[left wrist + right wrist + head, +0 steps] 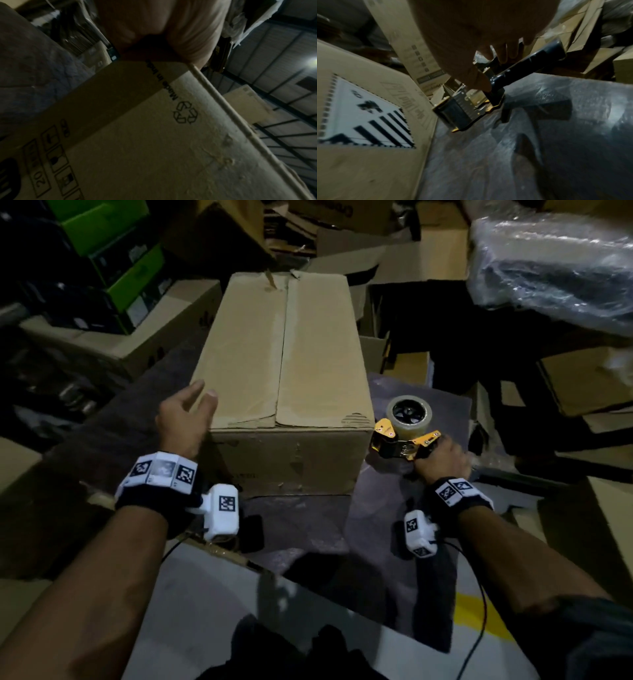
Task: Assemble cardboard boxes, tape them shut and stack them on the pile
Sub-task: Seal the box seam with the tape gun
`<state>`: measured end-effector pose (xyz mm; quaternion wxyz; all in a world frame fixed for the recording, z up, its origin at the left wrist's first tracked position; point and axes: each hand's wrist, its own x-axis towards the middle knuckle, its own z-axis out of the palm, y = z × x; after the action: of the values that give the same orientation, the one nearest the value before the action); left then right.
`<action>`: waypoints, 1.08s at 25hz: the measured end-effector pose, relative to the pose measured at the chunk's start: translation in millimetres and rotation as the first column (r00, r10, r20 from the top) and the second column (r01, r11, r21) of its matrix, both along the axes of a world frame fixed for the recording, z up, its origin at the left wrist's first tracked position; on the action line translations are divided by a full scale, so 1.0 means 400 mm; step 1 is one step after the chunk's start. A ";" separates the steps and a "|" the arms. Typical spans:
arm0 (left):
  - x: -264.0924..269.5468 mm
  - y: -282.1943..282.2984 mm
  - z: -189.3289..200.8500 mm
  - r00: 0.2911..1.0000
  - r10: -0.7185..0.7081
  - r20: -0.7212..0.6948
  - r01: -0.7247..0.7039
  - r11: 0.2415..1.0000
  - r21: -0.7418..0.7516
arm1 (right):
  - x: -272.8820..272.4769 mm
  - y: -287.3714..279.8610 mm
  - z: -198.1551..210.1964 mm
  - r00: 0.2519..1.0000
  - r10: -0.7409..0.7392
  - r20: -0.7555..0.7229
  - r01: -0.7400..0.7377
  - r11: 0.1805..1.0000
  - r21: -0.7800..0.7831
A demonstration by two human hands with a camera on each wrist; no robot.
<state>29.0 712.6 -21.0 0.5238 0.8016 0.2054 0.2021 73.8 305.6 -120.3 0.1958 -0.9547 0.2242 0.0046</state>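
Dim, cluttered storeroom, heaps of cardboard [113, 344] lost in shadow. Closed box [284, 364] centred on dark mat [308, 525], worn flaps meeting, seam bare. Left hand [185, 419] at near-left corner, fingers relaxed. Right hand [442, 460] gripping tape dispenser [404, 433] just beside box.
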 end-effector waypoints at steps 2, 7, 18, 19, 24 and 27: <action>0.001 -0.006 -0.003 0.998 0.055 0.016 -0.054 0.998 -0.034 | 0.027 -0.026 -0.019 0.986 0.045 -0.158 -0.054 0.997 -0.048; 0.003 -0.017 -0.001 0.995 0.092 0.040 -0.089 0.993 -0.076 | 0.064 -0.052 -0.019 0.962 0.085 -0.260 -0.122 0.984 -0.128; 0.007 -0.004 -0.014 0.995 0.088 0.040 -0.085 0.993 -0.086 | -0.008 0.040 0.062 0.976 -0.023 -0.216 0.156 0.765 0.625; 0.010 -0.001 -0.020 0.996 0.081 0.037 -0.078 0.993 -0.088 | -0.023 0.052 0.085 0.981 -0.083 -0.173 0.181 0.699 0.691; 0.010 0.007 -0.028 0.999 0.045 0.006 -0.044 0.994 -0.096 | -0.067 0.100 0.248 0.988 -0.152 0.008 0.076 0.539 0.839; -0.024 -0.013 -0.008 1.000 0.017 -0.020 -0.018 0.997 -0.068 | -0.096 0.146 0.365 0.984 -0.147 0.104 -0.004 0.562 0.827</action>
<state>19.2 707.3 -24.3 0.5471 0.7833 0.2244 0.1916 35.4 364.0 25.9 0.6357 -0.7401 0.2182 0.0235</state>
